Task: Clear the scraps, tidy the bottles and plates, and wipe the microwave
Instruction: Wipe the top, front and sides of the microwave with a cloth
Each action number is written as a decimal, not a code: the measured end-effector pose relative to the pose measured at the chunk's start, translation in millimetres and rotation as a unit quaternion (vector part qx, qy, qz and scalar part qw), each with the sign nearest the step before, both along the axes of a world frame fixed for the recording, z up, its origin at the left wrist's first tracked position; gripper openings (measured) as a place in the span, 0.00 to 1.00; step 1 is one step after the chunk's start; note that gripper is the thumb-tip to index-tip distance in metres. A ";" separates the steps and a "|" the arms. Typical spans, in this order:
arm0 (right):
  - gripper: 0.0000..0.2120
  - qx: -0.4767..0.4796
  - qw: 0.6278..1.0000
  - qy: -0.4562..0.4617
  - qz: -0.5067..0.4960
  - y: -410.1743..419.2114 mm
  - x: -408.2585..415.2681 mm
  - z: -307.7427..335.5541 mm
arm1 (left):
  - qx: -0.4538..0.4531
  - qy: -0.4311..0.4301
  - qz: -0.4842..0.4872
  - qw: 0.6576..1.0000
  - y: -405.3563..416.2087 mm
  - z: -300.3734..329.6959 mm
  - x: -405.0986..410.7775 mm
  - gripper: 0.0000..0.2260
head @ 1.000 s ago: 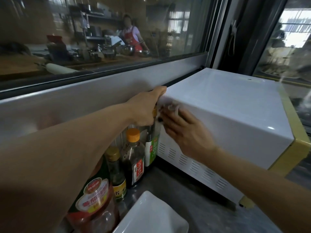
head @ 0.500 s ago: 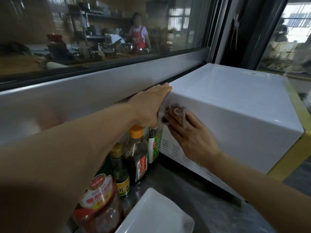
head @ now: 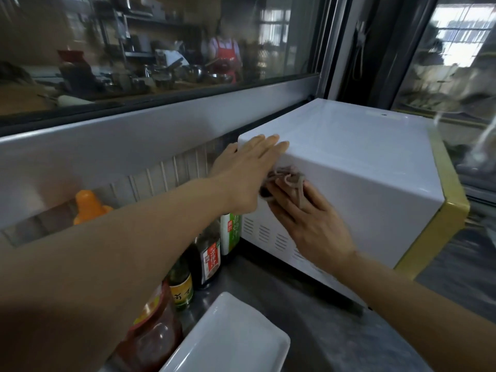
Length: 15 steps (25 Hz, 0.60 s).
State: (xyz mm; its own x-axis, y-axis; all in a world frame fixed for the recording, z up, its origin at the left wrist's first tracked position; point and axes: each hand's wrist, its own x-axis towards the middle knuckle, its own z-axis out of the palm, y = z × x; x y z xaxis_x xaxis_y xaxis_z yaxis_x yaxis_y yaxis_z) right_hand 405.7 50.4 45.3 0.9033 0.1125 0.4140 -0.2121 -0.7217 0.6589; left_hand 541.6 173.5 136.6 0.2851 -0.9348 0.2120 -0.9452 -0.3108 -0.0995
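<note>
A person's left hand (head: 247,178) lies with straight, close-set fingers on the top rear corner of a white microwave (head: 357,167) at the centre of the frame, while the right hand (head: 308,218) presses a crumpled brownish cloth (head: 285,181) flat against the oven's vented side panel, its fingers extended and slightly spread, the cloth bunched under and between them. The microwave, trimmed in yellow along its front edge at the right of the frame, stands on a grey steel counter (head: 308,304).

Just left of the oven, a row of condiment bottles runs toward the lower left: a green-labelled bottle (head: 230,232) touching or nearly touching the microwave's side, a dark sauce bottle (head: 208,259) with a red-and-white label, a smaller yellow-labelled bottle (head: 182,288), and a red sauce bottle (head: 153,334) partly hidden under the left forearm. An orange-capped bottle (head: 90,208) stands behind the arm. A white rectangular plate (head: 230,336) sits at bottom centre.
</note>
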 end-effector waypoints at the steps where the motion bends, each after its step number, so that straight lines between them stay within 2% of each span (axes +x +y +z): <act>1: 0.24 -0.006 0.999 0.032 0.000 1.2 -3.2 -11.3 | -0.008 0.010 0.000 1.000 -1.6 -2.8 -1.4 0.50; 4: 0.25 0.011 0.972 0.229 -0.051 9.2 -26.9 -53.7 | -0.025 0.035 0.008 0.999 -2.2 -6.8 -0.6 0.51; 6: 0.26 0.022 0.963 0.258 -0.068 9.1 -42.6 -55.9 | -0.031 0.048 0.010 0.998 -1.5 -7.3 -2.4 0.52; 7: 0.27 0.022 0.970 0.230 -0.070 6.6 -48.2 -48.9 | -0.032 0.058 0.010 0.998 -1.4 -6.9 -4.0 0.52; 9: 0.28 0.019 0.994 0.100 -0.046 -1.2 -54.2 -25.4 | -0.038 0.069 0.012 0.997 -2.2 -7.6 -7.2 0.53; 11: 0.27 0.052 0.998 -0.027 -0.016 -7.4 -52.2 -3.0 | -0.042 0.071 0.019 0.996 -3.5 -10.3 -9.6 0.54; 12: 0.28 0.061 0.996 -0.063 -0.007 -11.0 -51.7 0.4 | -0.044 0.072 0.023 0.996 -4.3 -12.2 -10.1 0.54; 14: 0.28 0.038 0.997 -0.068 -0.011 -8.4 -53.6 -10.0 | -0.052 0.068 0.031 0.996 -6.7 -16.8 -10.3 0.55; 15: 0.28 0.022 0.999 -0.022 -0.026 -4.4 -55.3 -22.1 | -0.054 0.062 0.034 0.996 -8.3 -18.3 -10.1 0.56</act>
State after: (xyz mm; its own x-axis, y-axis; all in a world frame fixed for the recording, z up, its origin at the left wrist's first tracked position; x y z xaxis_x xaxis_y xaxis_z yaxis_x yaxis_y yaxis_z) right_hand 350.4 46.0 23.2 0.8885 0.0470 0.4564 -0.2777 -0.7367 0.6166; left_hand 531.5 165.2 118.3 0.3766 -0.8865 0.2690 -0.9248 -0.3767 0.0532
